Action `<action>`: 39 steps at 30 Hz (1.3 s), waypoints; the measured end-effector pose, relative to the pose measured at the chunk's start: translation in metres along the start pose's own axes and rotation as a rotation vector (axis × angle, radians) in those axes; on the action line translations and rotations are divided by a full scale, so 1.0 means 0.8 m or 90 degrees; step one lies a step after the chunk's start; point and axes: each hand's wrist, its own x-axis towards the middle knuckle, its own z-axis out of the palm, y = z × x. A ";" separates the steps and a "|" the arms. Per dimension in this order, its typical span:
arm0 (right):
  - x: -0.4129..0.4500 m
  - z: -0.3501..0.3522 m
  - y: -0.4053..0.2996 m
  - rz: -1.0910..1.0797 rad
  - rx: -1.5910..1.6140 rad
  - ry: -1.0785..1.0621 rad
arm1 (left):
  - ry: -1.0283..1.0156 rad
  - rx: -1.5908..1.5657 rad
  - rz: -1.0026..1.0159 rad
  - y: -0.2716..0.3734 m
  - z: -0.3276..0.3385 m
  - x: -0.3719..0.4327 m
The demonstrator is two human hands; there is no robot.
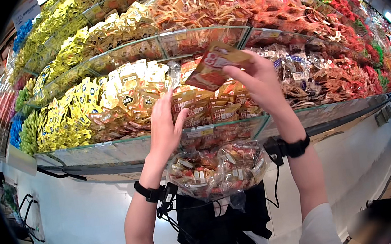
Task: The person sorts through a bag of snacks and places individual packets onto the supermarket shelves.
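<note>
My right hand (260,79) grips a red and gold snack packet (216,66) by its right end, tilted above the front bin. Beside similar gold snack packets (222,108) that stand in rows in that bin is my left hand (167,121), fingers extended and thumb apart, holding nothing. Whether its fingertips touch the packets I cannot tell. Below the bin's glass front, close to my body, a clear plastic bag (218,171) bulges with many small packets.
Tiered bins with glass dividers (205,42) rise ahead. Yellow packets (70,117) fill the left side, dark and red packets (341,81) the right. A glass front edge (112,143) with price tags (200,132) runs across. Cables (277,188) hang from my wrist straps (296,147).
</note>
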 end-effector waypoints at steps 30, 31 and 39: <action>0.055 0.065 0.101 0.075 -0.251 -0.463 | -0.088 -0.246 -0.077 -0.013 -0.013 -0.024; 0.050 0.065 0.105 0.061 -0.291 -0.441 | -0.077 -0.262 -0.084 -0.013 -0.011 -0.024; 0.044 0.055 0.110 0.085 -0.310 -0.345 | -0.015 -0.220 -0.114 -0.014 -0.006 -0.024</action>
